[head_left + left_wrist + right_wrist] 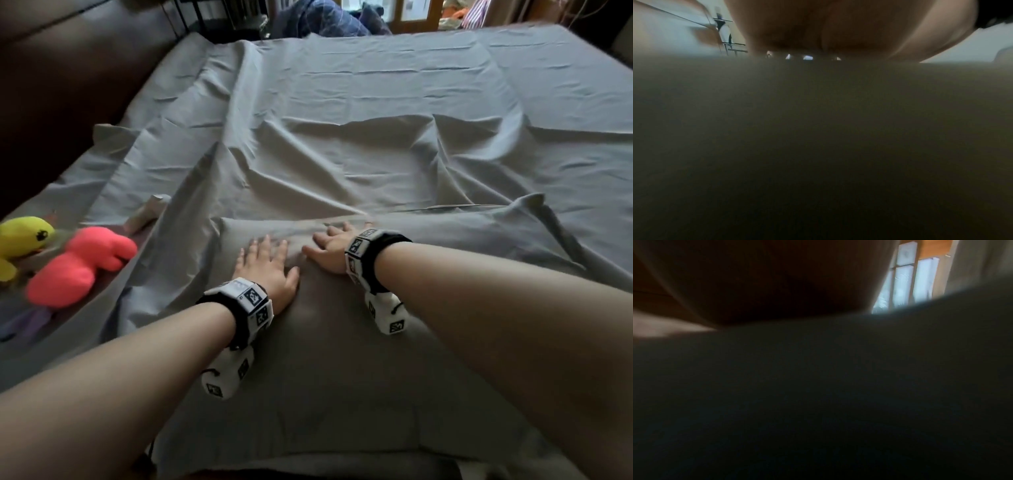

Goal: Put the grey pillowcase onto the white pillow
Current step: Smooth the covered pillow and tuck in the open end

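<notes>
Both hands — left hand (269, 265), right hand (330, 247) — press flat, fingers spread, on the soft, limp grey cotton pillowcase (342, 359); best gripped at its hem.

My left hand (267, 269) and right hand (334, 248) lie flat, palms down, fingers spread, thumbs nearly touching, forearms stretched forward.

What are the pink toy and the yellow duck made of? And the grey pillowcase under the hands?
Pink toy: looks like soft plush, with a fuzzy matte surface and rounded, stuffed shape.
Yellow duck: probably the same plush, puffy with a dark eye.
Grey pillowcase: thin woven cloth, probably cotton-like, matte, creasing and dimpling where both hands press.
</notes>
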Tool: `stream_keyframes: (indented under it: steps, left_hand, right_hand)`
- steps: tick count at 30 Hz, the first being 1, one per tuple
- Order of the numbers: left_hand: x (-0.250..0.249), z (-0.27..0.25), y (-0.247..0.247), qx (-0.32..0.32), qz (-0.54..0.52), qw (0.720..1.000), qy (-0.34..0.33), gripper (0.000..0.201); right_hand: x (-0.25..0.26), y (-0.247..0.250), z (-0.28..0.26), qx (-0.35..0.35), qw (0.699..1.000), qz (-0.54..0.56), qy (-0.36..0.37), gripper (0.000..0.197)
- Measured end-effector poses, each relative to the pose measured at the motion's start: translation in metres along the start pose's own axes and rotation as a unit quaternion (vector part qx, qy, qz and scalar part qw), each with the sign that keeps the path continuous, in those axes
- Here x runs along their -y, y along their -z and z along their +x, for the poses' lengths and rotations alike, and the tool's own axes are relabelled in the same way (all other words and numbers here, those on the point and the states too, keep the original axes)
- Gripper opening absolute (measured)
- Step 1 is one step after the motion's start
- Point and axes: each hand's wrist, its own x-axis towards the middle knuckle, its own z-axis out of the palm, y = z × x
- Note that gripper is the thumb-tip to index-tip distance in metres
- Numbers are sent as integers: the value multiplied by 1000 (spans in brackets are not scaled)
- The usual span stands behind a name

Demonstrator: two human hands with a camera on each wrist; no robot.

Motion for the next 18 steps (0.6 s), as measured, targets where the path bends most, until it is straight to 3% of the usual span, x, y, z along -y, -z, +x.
stream_keyframes:
  steps: [7,10,13,18]
  left_hand:
    - [-6,-1,-50,-34,30,999,0,73]
    - [-10,1,-51,-28,30,999,-6,78]
    - [-11,0,-49,-25,42,999,-12,78]
    - [-12,-7,-42,-16,53,998,-9,76]
  right_hand:
    - [-155,-39,-13,24,980,39,-196,91]
    - [-204,-47,-32,23,970,42,-239,88]
    - [-235,-51,-45,21,965,55,-257,107]
    - [-259,-51,-81,-30,940,117,-320,85]
